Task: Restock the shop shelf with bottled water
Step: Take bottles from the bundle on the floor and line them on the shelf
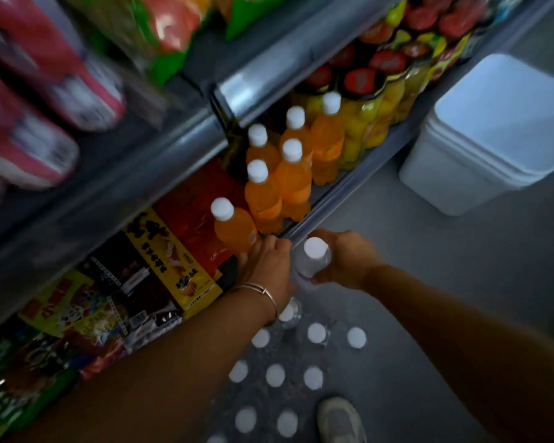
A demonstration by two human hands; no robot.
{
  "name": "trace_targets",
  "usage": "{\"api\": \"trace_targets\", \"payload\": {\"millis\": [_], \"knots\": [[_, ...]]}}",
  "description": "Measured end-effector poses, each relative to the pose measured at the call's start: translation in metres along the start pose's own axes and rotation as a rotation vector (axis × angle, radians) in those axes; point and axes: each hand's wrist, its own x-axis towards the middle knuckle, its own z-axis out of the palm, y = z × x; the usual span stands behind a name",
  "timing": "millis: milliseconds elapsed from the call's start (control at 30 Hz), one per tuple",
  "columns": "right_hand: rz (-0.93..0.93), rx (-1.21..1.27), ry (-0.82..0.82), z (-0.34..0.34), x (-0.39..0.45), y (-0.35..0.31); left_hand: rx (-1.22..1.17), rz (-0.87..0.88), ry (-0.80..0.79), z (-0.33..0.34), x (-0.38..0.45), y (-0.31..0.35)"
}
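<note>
Head view: water bottle at the lower shelf lip.
My right hand (343, 259) grips the water bottle (312, 260) just beside the shelf edge (304, 227); left hand (269, 266), grip unclear, touches an orange bottle (234, 227). I'd clear space, then seat it upright.

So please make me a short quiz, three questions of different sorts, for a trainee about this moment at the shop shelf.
1. True or false: the right hand grips a water bottle with a white cap.
2. Which drink does the left hand touch on the bottom shelf? A) orange soda bottle B) fruit jar C) red can
3. Fill in: the other water bottles stand on the ____.

Key: 1 true; 2 A; 3 floor
</note>
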Motion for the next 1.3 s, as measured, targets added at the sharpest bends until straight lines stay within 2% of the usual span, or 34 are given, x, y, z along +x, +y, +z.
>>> {"api": "trace_targets", "payload": {"millis": [200,433,533,833,1133,1300], "knots": [[-0.068,-0.063,0.109,-0.105,-0.081,-0.070,-0.018,0.035,0.028,-0.102,-0.067,0.032],[-0.188,-0.115,0.246,-0.249,-0.192,-0.179,-0.036,0.088,0.111,-0.266,-0.168,0.063],[-0.205,-0.123,0.276,-0.307,-0.236,-0.226,-0.007,0.178,0.124,-0.337,-0.214,0.073],[-0.368,-0.024,0.321,-0.469,-0.395,-0.379,-0.018,0.265,0.238,-0.530,-0.361,0.100],[-0.559,0.004,0.419,-0.593,-0.507,-0.508,-0.028,0.304,0.419,-0.681,-0.482,0.108],[-0.709,0.056,0.471,-0.636,-0.544,-0.566,-0.148,0.254,0.514,-0.745,-0.545,0.100]]}}
